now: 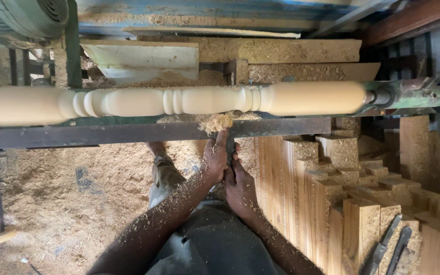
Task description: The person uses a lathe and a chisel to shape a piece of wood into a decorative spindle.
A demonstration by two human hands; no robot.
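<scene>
1. Turned spindle (pixel 179 102): a pale wooden piece with beads and coves is mounted lengthwise in the lathe, above the dark steel rest bar (pixel 128 133).
2. Turning tool (pixel 229 147): a dark shaft is gripped between both hands and laid over the rest bar, its tip hidden under a tuft of shavings (pixel 216 122) just beneath the spindle.
3. Left hand (pixel 215 158): it is closed around the tool's forward part, the fingers pressed together at the bar.
4. Right hand (pixel 240 188): it is wrapped shut around the tool just behind the left hand, touching it.
5. Square wooden blanks (pixel 342 203): these are stacked on end at the right, dusted with sawdust; two dark chisels (pixel 388 247) are leaned against them.
6. Sawdust (pixel 67 193): the floor is covered by it. No container is seen.
</scene>
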